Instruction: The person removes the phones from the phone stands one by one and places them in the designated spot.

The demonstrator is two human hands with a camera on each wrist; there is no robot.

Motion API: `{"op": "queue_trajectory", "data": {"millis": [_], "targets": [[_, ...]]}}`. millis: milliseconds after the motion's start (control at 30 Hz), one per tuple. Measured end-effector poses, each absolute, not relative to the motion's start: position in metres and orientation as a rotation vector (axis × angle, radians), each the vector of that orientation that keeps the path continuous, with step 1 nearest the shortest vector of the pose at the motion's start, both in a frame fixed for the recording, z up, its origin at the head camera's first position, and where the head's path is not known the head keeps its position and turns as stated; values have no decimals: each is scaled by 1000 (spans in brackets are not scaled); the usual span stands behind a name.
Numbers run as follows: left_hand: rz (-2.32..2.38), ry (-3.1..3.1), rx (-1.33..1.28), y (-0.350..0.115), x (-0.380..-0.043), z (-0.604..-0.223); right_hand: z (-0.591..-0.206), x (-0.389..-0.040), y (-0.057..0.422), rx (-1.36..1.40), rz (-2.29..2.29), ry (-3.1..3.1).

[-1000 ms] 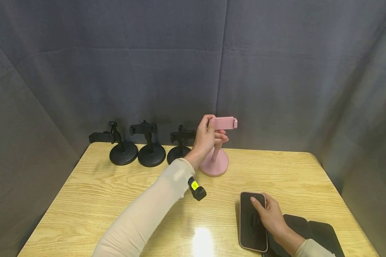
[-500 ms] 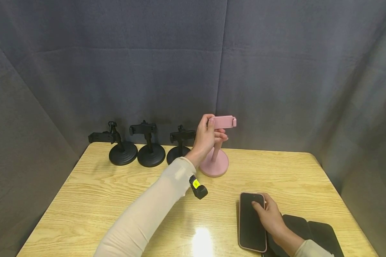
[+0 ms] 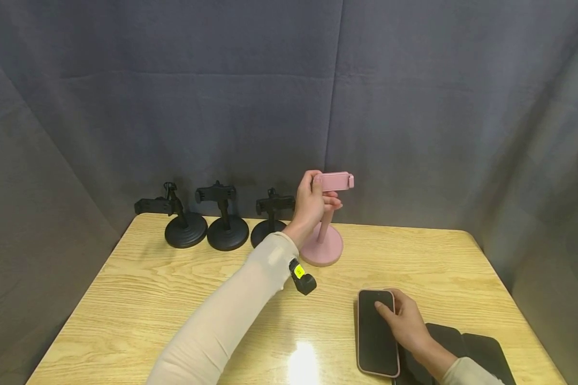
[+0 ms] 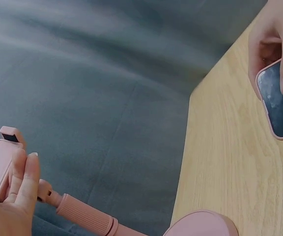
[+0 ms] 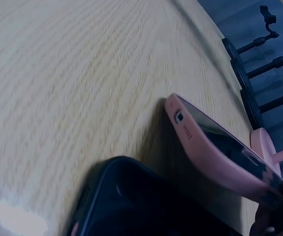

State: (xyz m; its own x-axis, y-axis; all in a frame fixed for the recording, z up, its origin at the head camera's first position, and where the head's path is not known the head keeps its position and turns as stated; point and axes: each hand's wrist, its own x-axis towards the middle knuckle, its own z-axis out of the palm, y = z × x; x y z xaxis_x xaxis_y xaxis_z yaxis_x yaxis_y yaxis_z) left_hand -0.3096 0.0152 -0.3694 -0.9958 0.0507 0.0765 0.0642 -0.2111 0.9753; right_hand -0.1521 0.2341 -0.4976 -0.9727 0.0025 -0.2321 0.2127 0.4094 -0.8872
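My left hand [image 3: 312, 202] grips the clamp head of a pink phone stand [image 3: 334, 182], with the thumb on its front and the fingers behind. The stand's round base [image 3: 321, 246] rests near the table's back edge. In the left wrist view a ribbed post [image 4: 85, 214] runs from the clamp toward the base. My right hand [image 3: 404, 321] holds a phone in a pink case [image 3: 377, 337], thumb on the dark screen and fingers at its right edge. Seen from the right wrist, this pink-cased phone [image 5: 215, 157] is tilted, one end raised beside a dark phone [image 5: 136, 201].
Three black phone stands [image 3: 227, 232] line the back left of the wooden table [image 3: 173, 299]. Several dark phones [image 3: 486, 353] lie side by side under and right of my right forearm. A grey curtain [image 3: 414, 107] hangs behind the table's back edge.
My left forearm has shifted slightly right, its wrist camera moving up and right. Both hands keep their hold on the stand and the phone.
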Motion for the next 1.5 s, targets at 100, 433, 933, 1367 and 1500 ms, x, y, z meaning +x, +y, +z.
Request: {"op": "queue_trajectory", "data": {"millis": [100,433,933,1367,1500], "targets": [[-2429,-1966,-135,16,-311,-369,-498,-153,237,168,-1597,2460],[-2407,-1956,-106,19,-312,-367,-500,-155,240,128,-1560,2489],[-2421,-1902,6,28,-316,-364,-506,-154,243,75,-1621,2452],[-2385,-1904,25,31,-318,-365,-506,-153,243,45,-1635,2445],[-2379,-1908,41,30,-318,-365,-507,-154,242,37,-1644,2435]]}}
